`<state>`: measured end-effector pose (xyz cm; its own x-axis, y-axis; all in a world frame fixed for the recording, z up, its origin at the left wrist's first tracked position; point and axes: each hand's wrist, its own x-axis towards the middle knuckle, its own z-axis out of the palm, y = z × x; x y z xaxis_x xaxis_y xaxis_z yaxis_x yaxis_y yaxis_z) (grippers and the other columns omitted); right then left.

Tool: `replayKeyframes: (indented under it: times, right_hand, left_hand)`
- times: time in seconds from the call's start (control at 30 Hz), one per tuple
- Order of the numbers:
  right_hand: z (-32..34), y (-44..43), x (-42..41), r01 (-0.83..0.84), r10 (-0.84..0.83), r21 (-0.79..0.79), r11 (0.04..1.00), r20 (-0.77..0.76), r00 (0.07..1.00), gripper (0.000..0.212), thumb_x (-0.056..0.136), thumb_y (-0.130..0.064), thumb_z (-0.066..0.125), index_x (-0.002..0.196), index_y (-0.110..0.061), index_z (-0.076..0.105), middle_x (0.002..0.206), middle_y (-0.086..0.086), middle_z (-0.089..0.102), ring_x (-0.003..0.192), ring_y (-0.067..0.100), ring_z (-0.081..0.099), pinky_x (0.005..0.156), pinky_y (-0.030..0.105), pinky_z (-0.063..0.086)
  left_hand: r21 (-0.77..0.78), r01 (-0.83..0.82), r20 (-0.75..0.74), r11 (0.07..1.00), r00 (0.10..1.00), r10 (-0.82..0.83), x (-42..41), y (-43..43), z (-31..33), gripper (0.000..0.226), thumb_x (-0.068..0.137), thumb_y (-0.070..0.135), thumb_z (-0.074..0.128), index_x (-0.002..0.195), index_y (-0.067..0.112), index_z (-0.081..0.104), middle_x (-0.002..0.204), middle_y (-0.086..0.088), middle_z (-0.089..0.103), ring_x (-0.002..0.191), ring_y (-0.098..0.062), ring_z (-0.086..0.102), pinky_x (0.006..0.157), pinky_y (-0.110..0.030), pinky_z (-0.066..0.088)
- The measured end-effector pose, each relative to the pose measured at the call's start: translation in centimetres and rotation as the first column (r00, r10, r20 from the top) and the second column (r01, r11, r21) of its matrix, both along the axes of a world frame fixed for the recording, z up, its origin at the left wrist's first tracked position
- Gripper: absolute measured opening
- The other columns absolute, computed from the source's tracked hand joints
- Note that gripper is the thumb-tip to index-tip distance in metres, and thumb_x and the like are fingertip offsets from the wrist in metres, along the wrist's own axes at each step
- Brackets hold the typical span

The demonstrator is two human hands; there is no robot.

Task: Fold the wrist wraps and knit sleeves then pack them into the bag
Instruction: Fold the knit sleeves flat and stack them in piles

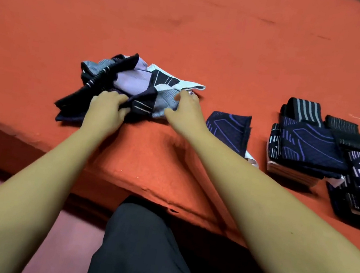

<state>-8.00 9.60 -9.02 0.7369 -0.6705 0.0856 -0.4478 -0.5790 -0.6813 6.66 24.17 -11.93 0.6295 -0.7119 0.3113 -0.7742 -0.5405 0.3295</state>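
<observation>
On the orange worktop (234,40), the loose pile of knit sleeves (131,78) lies at ten o'clock. The left hand (106,112) grips its dark near edge; the right hand (184,111) pinches a grey piece (167,103). One folded sleeve (228,129) and the folded stacks (306,149) sit at three o'clock.

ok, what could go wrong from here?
1. Left hand and right hand both grip the tangled pile; pulling one piece may drag others along.
2. The folded sleeve lies near the table edge; a forearm could knock it off.
3. The stack at right looks uneven and may topple.
</observation>
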Motion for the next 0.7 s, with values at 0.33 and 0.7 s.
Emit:
replayKeyframes:
  times: [0.33, 0.7]
  right_hand:
    - [1.7, -1.1, -3.5, -0.289, 0.290, -0.027, 0.957, 0.130, 0.948, 0.055, 0.077, -0.033, 0.076, 0.130, -0.031, 0.060, 0.138, 0.006, 0.047, 0.135, 0.017, 0.038, 0.116, 0.039, 0.030]
    - [7.8, -0.5, -9.0, -0.393, 0.190, 0.423, 0.817, 0.446, 0.874, 0.076, 0.080, -0.014, 0.078, 0.145, -0.016, 0.040, 0.120, 0.016, 0.068, 0.110, 0.024, 0.067, 0.102, 0.041, 0.050]
  left_hand:
    - [-0.317, 0.337, -0.223, 0.887, 0.882, -0.415, -5.3, 0.9, 5.0, 0.022, 0.092, 0.027, 0.055, 0.101, 0.010, 0.066, 0.088, -0.008, 0.068, 0.083, -0.024, 0.060, 0.080, -0.043, 0.048]
    - [-0.733, 0.247, -0.482, 0.634, 0.469, -0.740, -10.6, -0.5, 10.2, 0.027, 0.101, 0.009, 0.048, 0.123, 0.018, 0.062, 0.115, 0.001, 0.069, 0.109, -0.016, 0.064, 0.096, -0.032, 0.050]
